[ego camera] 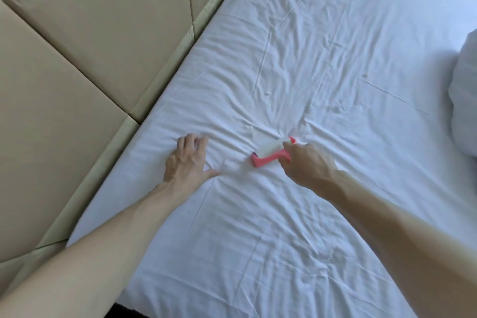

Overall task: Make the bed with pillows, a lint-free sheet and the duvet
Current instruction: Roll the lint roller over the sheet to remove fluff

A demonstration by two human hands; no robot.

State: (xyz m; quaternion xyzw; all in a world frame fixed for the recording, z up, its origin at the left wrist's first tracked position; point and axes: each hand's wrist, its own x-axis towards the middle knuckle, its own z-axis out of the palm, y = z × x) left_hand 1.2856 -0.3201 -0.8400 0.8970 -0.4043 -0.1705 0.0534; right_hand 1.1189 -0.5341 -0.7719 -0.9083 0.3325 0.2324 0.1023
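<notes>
On sheet (309,72): left hand (184,160) pressed flat, holding nothing; right hand (307,165) grips roller (268,153). Creases may shelter lint (251,131).

Setting: bedroom | Evidence a: a wide bed (144,142) fills the view, its mattress covered by a creased white sheet (322,72) | Evidence b: beige padded wall panels (90,33) run along the bed's left edge | Evidence c: a bundle of white bedding (464,100) lies at the bed's right edge
</notes>
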